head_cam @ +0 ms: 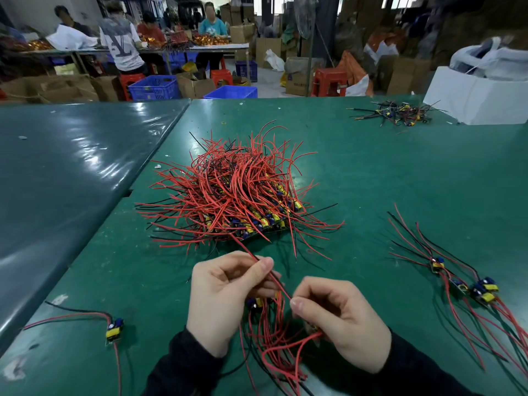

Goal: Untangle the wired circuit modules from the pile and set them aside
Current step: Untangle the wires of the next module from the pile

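At lower centre, the left hand (225, 298) and right hand (340, 318) both pinch a bundle of red-and-black wires (274, 338), apparently still trailing from the tangled pile of red-wired circuit modules (237, 195) above.

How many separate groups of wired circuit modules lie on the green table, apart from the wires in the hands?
4: the big red-wired central pile, a lone module near-left, a few near-right, a small dark heap far-right.

I'm seeing a matt green table mat (357, 178), a glossy plastic sheet (71, 155) at left, and smooth red-insulated wires in the pile (228, 190).
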